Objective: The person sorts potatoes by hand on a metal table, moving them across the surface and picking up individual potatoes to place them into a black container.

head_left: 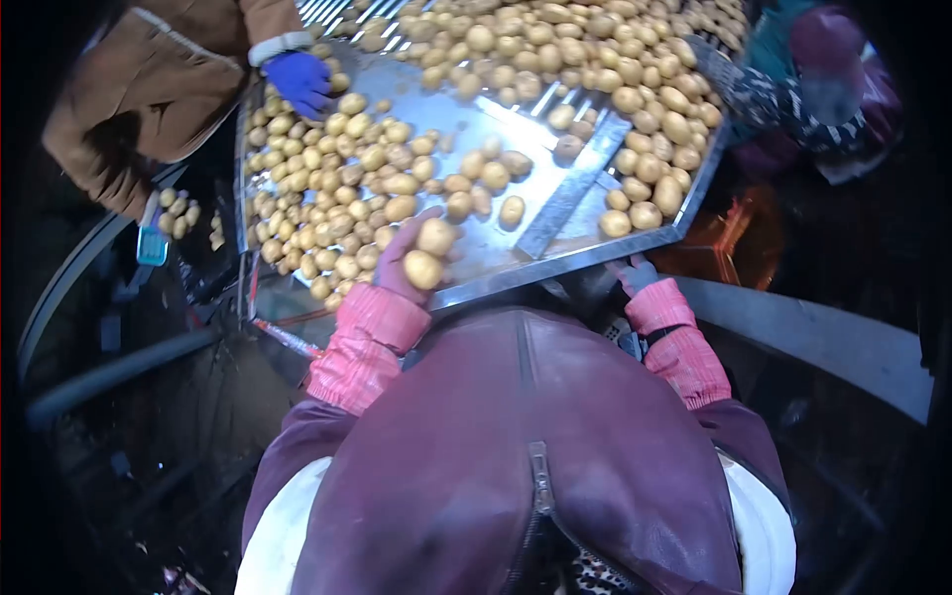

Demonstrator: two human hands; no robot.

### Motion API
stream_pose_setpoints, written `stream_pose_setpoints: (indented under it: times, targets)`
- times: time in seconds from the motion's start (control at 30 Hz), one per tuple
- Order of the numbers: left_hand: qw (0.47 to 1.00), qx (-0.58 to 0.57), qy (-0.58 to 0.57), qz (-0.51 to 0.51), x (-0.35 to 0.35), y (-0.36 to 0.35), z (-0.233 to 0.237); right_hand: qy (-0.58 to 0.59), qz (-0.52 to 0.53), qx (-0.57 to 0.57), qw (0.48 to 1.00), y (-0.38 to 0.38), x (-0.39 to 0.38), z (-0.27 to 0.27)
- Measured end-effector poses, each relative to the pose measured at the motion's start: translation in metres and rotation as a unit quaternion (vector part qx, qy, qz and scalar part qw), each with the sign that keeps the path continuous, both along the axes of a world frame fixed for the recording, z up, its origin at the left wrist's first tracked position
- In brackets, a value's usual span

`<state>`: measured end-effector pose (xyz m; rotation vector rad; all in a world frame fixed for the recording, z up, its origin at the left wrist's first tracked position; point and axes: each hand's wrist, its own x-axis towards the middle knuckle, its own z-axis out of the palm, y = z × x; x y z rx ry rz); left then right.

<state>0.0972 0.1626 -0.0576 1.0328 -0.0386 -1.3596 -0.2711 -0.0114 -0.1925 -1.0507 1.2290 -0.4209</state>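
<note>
My left hand [407,260], under a pink cuff, is closed around two potatoes [423,269] at the front edge of the metal table [570,266]. Many loose potatoes [342,188] lie just beyond it, to the left. At the table's front edge, right of the middle, is my right hand [633,272], gloved and partly hidden beside the rim. Its fingers are too small and dim to read. A raised metal bar [573,188] divides the potatoes on the right from those in the middle.
At the upper left a co-worker's blue-gloved hand [298,83] touches the pile; a teal basket [153,245] hangs below that person's other sleeve. Another person's patterned sleeve [783,99] reaches in at the upper right. An orange container [734,243] stands below the right rim.
</note>
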Motion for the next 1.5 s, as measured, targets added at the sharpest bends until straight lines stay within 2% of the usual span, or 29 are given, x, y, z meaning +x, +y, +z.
stream_pose_setpoints:
  times: [0.03,0.07,0.1,0.13,0.2,0.27,0.33,0.4,0.43,0.47,0.57,0.67,0.73,0.8,0.9,1.0,1.07,1.17,1.27,1.33,1.37,1.43,1.5]
  targets:
    - [1.0,-0.002,0.021,0.002,0.0,0.001,0.003,0.007,0.017,-0.03,0.999,0.003,0.001,-0.007]
    - [0.999,-0.007,0.045,0.0,0.001,0.0,0.005,0.051,0.071,-0.07,0.994,0.002,0.003,0.009]
    - [0.996,-0.008,0.084,0.005,0.003,0.0,0.002,0.113,0.305,0.037,0.945,-0.01,0.016,0.082]
    - [0.996,-0.011,0.085,-0.004,0.004,0.001,0.001,0.106,0.316,0.071,0.94,-0.001,0.035,0.127]
    - [0.996,-0.022,0.087,-0.024,0.005,-0.001,0.001,0.004,0.352,0.184,0.918,-0.006,0.068,0.2]
    - [0.997,-0.008,0.065,-0.03,0.004,-0.001,0.006,0.036,0.411,0.108,0.904,-0.022,0.099,0.224]
    - [0.998,-0.027,0.051,-0.033,0.004,0.0,0.005,0.029,0.368,-0.145,0.918,-0.045,0.135,0.199]
    - [0.996,-0.037,0.076,-0.025,0.005,0.003,0.003,0.069,0.308,-0.39,0.865,-0.087,0.168,0.167]
    - [0.996,-0.037,0.078,-0.024,0.005,0.004,0.003,0.192,0.336,-0.477,0.789,-0.113,0.188,0.164]
    - [0.996,-0.037,0.08,-0.024,0.006,0.004,0.004,0.31,0.35,-0.55,0.692,-0.129,0.203,0.161]
    - [0.996,-0.034,0.085,-0.022,0.008,0.006,0.01,0.45,0.296,-0.5,0.678,-0.123,0.235,0.14]
    - [0.994,-0.032,0.106,-0.013,0.006,0.006,0.021,0.474,0.286,-0.596,0.582,-0.117,0.256,0.085]
    - [0.992,-0.032,0.122,-0.011,0.009,0.004,0.022,0.413,0.5,-0.506,0.569,-0.087,0.264,0.167]
    - [0.992,-0.04,0.115,-0.019,0.012,-0.002,0.019,0.303,0.51,-0.457,0.663,-0.075,0.267,0.15]
    - [0.995,-0.05,0.077,-0.033,0.017,-0.01,0.02,0.14,0.536,-0.475,0.684,-0.083,0.272,0.138]
    - [0.993,-0.046,0.096,-0.041,0.021,-0.01,0.02,0.095,0.331,-0.604,0.718,-0.13,0.297,0.142]
    - [0.991,-0.053,0.114,-0.042,0.023,-0.011,0.02,0.297,0.297,-0.678,0.604,-0.149,0.305,0.177]
    - [0.993,-0.026,0.114,-0.023,0.027,-0.018,0.025,0.428,0.384,-0.592,0.565,-0.197,0.331,0.149]
    - [0.992,-0.026,0.119,0.011,0.03,-0.025,0.021,0.455,0.441,-0.545,0.549,-0.167,0.342,0.183]
    - [0.994,-0.061,0.085,0.025,0.032,-0.03,0.013,0.342,0.415,-0.585,0.607,-0.179,0.333,0.146]
    - [0.99,-0.049,0.121,0.053,0.032,-0.036,0.02,0.284,0.399,-0.6,0.632,-0.184,0.327,0.133]
    - [0.975,-0.024,0.19,0.109,0.033,-0.05,0.042,0.151,0.361,-0.403,0.827,-0.188,0.321,0.129]
    - [0.973,-0.002,0.198,0.117,0.041,-0.053,0.029,0.035,0.299,-0.284,0.91,-0.18,0.321,0.144]
